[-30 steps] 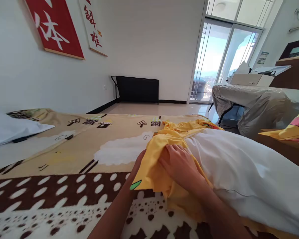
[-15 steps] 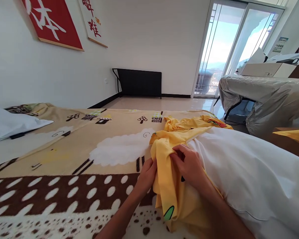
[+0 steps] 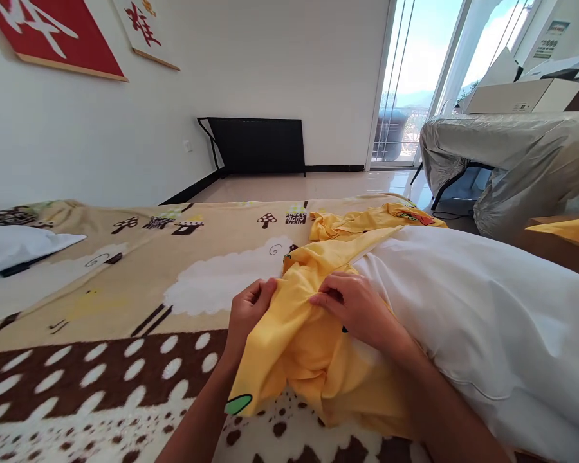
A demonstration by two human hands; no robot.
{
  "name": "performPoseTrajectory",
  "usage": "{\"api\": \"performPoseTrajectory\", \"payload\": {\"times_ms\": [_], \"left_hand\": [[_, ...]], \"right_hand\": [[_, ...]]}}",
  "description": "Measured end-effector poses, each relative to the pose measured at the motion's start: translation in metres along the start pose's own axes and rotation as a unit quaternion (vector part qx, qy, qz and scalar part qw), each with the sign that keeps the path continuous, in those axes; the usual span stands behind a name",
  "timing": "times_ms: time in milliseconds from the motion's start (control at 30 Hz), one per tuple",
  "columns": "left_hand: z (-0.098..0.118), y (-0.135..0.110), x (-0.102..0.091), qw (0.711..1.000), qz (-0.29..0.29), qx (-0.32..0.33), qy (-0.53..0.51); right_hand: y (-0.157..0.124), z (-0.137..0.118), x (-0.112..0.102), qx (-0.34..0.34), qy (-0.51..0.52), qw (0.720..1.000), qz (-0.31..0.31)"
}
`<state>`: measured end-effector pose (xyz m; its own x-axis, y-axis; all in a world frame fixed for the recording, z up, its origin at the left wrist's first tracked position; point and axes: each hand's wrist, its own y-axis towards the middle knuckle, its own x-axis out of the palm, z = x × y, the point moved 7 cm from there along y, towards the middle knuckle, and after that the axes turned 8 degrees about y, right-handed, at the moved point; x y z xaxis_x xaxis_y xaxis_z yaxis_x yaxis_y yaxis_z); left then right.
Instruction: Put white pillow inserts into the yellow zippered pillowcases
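Observation:
A yellow pillowcase (image 3: 289, 328) with a green printed patch lies bunched over one end of a big white pillow (image 3: 482, 302). My left hand (image 3: 251, 312) is closed on the cloth's left edge and pulls it taut. With thumb and fingers, my right hand (image 3: 354, 305) pinches the same cloth close to where it meets the pillow. Part of the yellow fabric stretches away behind the hands along the pillow's far side. How far the pillow reaches inside the cloth is hidden.
Beneath everything is a patterned blanket (image 3: 139, 289) on the bed. Another white pillow (image 3: 26, 247) lies at far left. A folded black frame (image 3: 258, 145) leans on the back wall. At right stand a plastic-covered table (image 3: 492, 141) with a white box (image 3: 506, 95) and more yellow cloth (image 3: 569, 227).
My left hand has moved left and up, drawing the yellow cloth out sideways. My right hand keeps its pinch, slightly further left. The camera view has tilted down a little.

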<state>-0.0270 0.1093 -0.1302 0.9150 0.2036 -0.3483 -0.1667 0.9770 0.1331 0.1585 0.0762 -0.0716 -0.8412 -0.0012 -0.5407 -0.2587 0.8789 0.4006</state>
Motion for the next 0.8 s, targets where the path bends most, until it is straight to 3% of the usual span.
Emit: {"api": "performPoseTrajectory", "payload": {"times_ms": [67,100,167,200,267,367,567,700,800], "left_hand": [[0.023,-0.007,-0.008,0.985,0.047,0.126,0.112],[0.037,-0.015,-0.007,0.967,0.041,0.198,0.156],[0.059,-0.033,0.004,0.924,-0.052,0.316,0.208],[0.064,-0.042,0.011,0.907,-0.115,0.343,0.215],[0.064,-0.048,0.018,0.900,-0.193,0.332,0.207],[0.053,-0.039,0.017,0.933,-0.187,0.255,0.173],[0.046,-0.029,0.017,0.948,-0.203,0.243,0.025],[0.034,-0.021,0.011,0.963,-0.175,0.190,-0.075],[0.022,-0.014,0.006,0.982,-0.097,0.133,-0.088]], "right_hand": [[0.000,-0.001,0.004,-0.007,-0.013,0.999,-0.031],[0.000,-0.002,0.004,-0.008,-0.012,0.999,-0.029],[0.000,-0.003,0.001,-0.017,-0.003,1.000,-0.006],[0.000,-0.004,-0.001,-0.025,0.002,1.000,0.004],[-0.001,-0.005,-0.001,-0.037,0.009,0.999,0.018],[0.000,-0.005,0.002,-0.036,0.001,0.999,0.010],[-0.002,-0.009,0.005,-0.035,-0.022,0.999,-0.034],[-0.007,-0.017,0.005,-0.062,-0.042,0.995,-0.060],[-0.008,-0.021,0.001,-0.078,-0.059,0.994,-0.038]]}}
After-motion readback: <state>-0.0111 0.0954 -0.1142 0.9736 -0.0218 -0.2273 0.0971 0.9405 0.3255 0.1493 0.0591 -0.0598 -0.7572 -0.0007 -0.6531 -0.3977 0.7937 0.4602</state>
